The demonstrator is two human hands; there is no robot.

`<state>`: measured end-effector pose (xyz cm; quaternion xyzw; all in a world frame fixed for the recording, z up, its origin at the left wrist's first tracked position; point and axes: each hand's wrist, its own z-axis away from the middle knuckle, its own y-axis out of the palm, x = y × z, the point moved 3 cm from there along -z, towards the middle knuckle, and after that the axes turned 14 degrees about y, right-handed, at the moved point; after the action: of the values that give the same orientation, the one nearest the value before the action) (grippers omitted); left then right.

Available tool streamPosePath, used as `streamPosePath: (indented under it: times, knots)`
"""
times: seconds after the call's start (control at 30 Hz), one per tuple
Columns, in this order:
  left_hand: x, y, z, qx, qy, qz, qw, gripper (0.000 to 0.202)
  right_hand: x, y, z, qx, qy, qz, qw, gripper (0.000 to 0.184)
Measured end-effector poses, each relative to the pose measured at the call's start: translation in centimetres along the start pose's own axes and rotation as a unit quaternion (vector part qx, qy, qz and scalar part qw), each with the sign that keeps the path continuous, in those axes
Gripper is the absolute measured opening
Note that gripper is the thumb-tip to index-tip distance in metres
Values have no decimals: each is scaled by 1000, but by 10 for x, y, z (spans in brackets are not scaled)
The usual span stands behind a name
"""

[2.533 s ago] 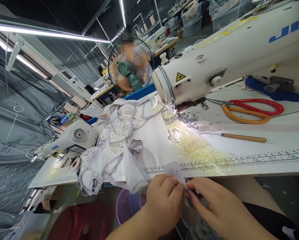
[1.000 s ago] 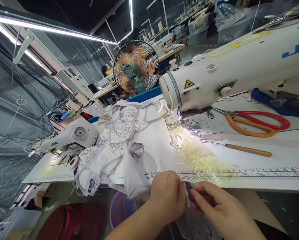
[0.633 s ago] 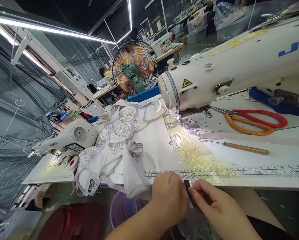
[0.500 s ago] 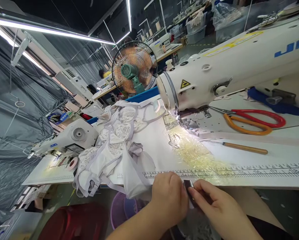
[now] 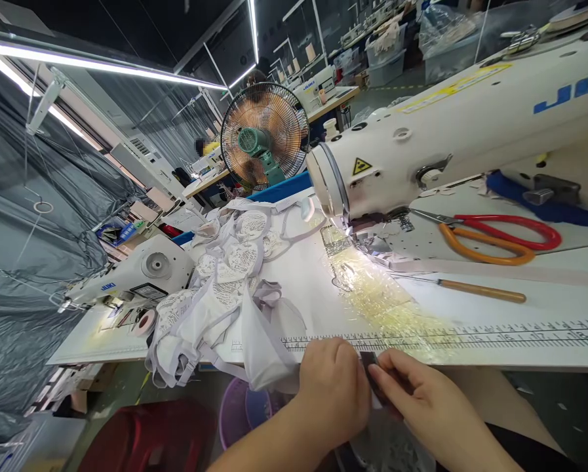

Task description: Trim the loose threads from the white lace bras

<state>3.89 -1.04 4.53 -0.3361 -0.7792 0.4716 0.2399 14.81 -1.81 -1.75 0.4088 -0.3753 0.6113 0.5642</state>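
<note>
My left hand (image 5: 335,387) is closed in a fist at the table's front edge; what its fingers hold is hidden. Close beside it, my right hand (image 5: 421,400) pinches a small dark flat piece (image 5: 369,360) between thumb and fingers, and the piece's lower part is covered. Left of my hands, a pile of white lace bras (image 5: 235,262) lies on the white table (image 5: 318,295), some straps and fabric hanging over the edge. Below my hands, partly hidden, is a clear plastic bag (image 5: 392,446) with small pieces in it.
A sewing machine (image 5: 396,157) stands at right, with red-and-orange-handled scissors (image 5: 490,239) and a wooden-handled awl (image 5: 480,290) near it. A printed ruler (image 5: 505,337) runs along the front edge. Beneath are a purple bin (image 5: 232,413) and a red stool (image 5: 151,436). A fan (image 5: 264,134) stands behind.
The dark piece has tilted slightly and looks less shiny, and my right fingers have shifted a little. My left hand stays almost in place; the view has moved very slightly.
</note>
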Motion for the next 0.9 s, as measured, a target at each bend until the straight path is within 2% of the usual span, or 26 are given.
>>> streamPosePath:
  times: [0.2,0.4,0.67,0.9]
  knots:
    - [0,2,1,0,4,2,1000,10,6,-3,-3,-2,-25,24,999,31]
    - [-1,4,3,-10,13,8,1000,10,6,-6,-9,59,-8,35,998,30]
    - [-1,5,4,-4,8,17,1000,12,19,-7,-8,10,-27,151,988,28]
    - [-1,5,4,-3,5,27,1000,12,15,-6,-10,31,-27,116,992,29]
